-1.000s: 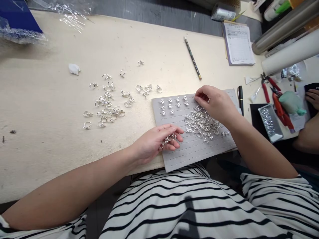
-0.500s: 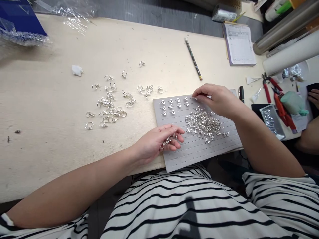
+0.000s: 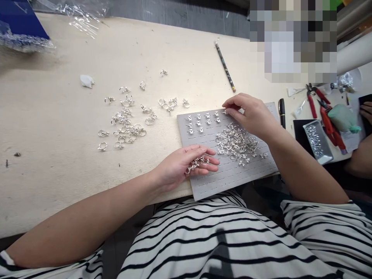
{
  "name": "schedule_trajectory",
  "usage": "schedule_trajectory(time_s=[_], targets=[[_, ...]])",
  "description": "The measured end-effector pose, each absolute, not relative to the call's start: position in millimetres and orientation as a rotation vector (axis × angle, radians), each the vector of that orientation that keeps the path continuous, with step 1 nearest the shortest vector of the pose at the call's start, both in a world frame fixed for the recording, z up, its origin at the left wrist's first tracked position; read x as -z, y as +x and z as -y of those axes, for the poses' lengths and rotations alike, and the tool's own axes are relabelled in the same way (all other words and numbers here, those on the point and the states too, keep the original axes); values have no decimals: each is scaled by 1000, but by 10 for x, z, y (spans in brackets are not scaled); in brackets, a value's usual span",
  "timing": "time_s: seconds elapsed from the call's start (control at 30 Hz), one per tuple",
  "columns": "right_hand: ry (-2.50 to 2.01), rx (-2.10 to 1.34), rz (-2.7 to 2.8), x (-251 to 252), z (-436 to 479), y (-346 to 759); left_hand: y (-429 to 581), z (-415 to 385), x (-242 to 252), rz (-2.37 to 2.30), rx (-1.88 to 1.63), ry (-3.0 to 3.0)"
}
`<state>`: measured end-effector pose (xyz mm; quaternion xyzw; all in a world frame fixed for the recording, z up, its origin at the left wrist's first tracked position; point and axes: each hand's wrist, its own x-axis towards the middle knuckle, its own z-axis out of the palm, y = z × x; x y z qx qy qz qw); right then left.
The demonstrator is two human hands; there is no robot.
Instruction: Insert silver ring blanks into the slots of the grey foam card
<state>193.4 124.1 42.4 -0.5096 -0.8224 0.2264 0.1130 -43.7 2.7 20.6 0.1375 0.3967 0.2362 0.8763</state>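
Along the top edge of the grey slotted pad [image 3: 232, 176], the right hand [image 3: 251, 116] presses thumb and forefinger together on what looks like a single ring [image 3: 225, 112]. It holds this just to the right of the seated rings [image 3: 203, 122], which fill the pad's upper left corner in short rows. The open end of the top row lies directly leftward of the fingertips, and the right hand is much the nearer to it. The left hand [image 3: 178, 168] rests at the pad's near left edge, fingers curled around a cluster of rings [image 3: 198, 162]. Between the two hands lies a loose pile of rings [image 3: 236, 145], small, silvery, shiny and tangled. More scattered rings [image 3: 128, 120] lie well apart on the table [image 3: 58, 174], off to the left.
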Motion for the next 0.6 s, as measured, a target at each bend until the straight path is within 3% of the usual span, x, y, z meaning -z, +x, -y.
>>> schedule_trajectory(time_s=[0.13, 0.6], targets=[[-1516, -485, 2448, -537, -1068, 1994, -433, -25, -199, -815, -509, 281], [-1548, -558, 2539, -422, -1046, 2112, -432, -32, -205, -845, -498, 295]])
